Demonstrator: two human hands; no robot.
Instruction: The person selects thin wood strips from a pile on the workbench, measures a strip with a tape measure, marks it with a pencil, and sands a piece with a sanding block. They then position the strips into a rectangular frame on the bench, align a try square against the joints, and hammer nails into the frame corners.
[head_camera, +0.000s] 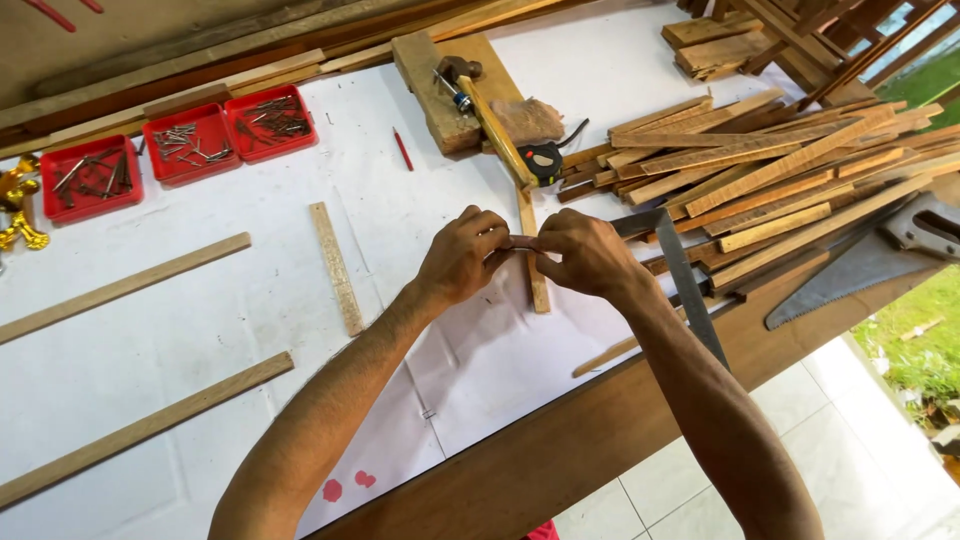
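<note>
Nearest the camera, two bare forearms reach out over the surface (200, 330), a wide bench under white sheeting with a brown timber edge. To the right lies a large heap of cut wooden strips (760, 170), stacked loosely, most running left-right. A handsaw (860, 265) rests at the bench's right edge, and a steel square (690, 280) lies just by the right wrist. Three red trays of nails (190, 145) sit at the far left, sorted, it appears, for ready reach. A hammer (480, 100) and a tape measure (543, 160) lie on a far block.

The left hand (462, 255) and right hand (585, 252) meet above a slim wooden strip (535, 270), whose long axis runs away from the person. Between them is a small dark piece (522, 242), lying crosswise; each hand's grip is closed on one end, pinched at the fingertips, probably for fine control. Its nature cannot be told.
</note>
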